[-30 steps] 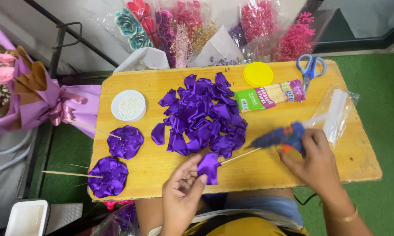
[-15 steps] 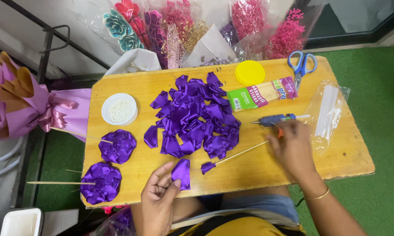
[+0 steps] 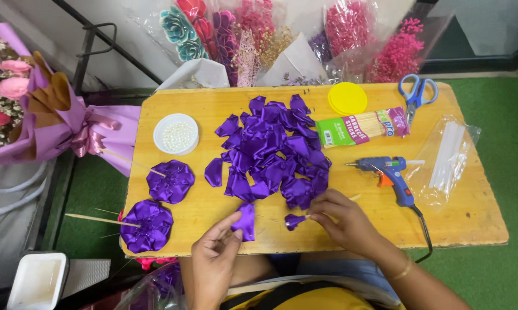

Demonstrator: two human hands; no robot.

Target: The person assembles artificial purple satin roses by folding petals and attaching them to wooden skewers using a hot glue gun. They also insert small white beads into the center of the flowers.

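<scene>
left hand pinches a purple petal at the board's near edge, about 6 o'clock. right hand grips a skewer with a small purple bud on its tip, just right of that petal. open wood is only around the hands; the petal pile fills the middle at 12. most of the skewer hides under the fingers. glue gun lies at 2 o'clock, two finished flowers at 9, pearl dish at 10.
</scene>
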